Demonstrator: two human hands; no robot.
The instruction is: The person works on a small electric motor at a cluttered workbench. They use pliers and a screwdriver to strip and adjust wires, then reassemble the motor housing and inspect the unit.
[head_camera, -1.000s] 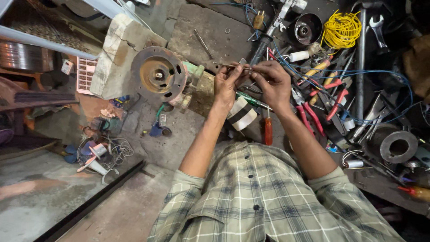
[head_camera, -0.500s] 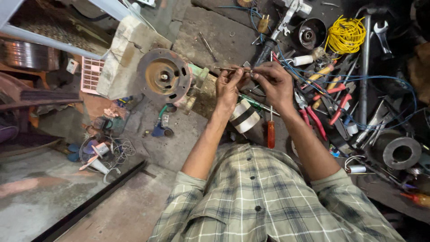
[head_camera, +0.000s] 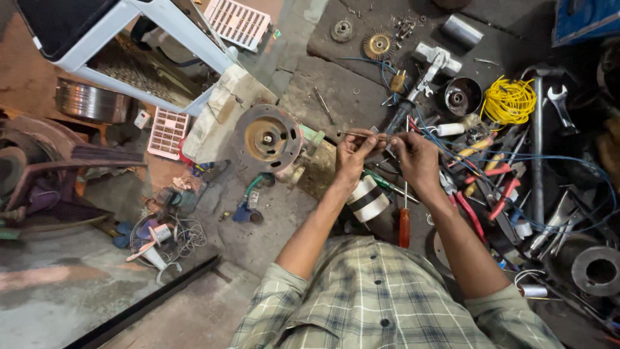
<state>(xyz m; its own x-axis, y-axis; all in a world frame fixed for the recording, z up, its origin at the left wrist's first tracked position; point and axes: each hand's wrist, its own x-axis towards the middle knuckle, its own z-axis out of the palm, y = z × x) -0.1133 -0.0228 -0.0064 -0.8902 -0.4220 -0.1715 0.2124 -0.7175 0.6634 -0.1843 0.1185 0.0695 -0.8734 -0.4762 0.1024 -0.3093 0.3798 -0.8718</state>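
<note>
1. Head view: the left hand [head_camera: 352, 155] and the right hand [head_camera: 413, 158] are raised together above the floor [head_camera: 271, 226], both pinched shut on a thin rod [head_camera: 359, 134].
2. The rod sits between the two sets of fingertips, in the air, just beyond a black-and-white roll [head_camera: 369, 199] and a red-handled screwdriver [head_camera: 404, 225] that lie below the wrists.
3. Its long axis runs almost level across the view, left to right. The free end sticks out to the left past the left hand, toward the rusty round motor part [head_camera: 267, 138]; the other end is hidden in the right hand's fingers.
4. Risk, as I judge it: the grip is only at the fingertips, so a slip could drop the rod into the crowded tools and blue wire [head_camera: 568, 161] on the right, where it would be hard to find.
5. Bending is another risk if the two hands twist against each other.
</note>
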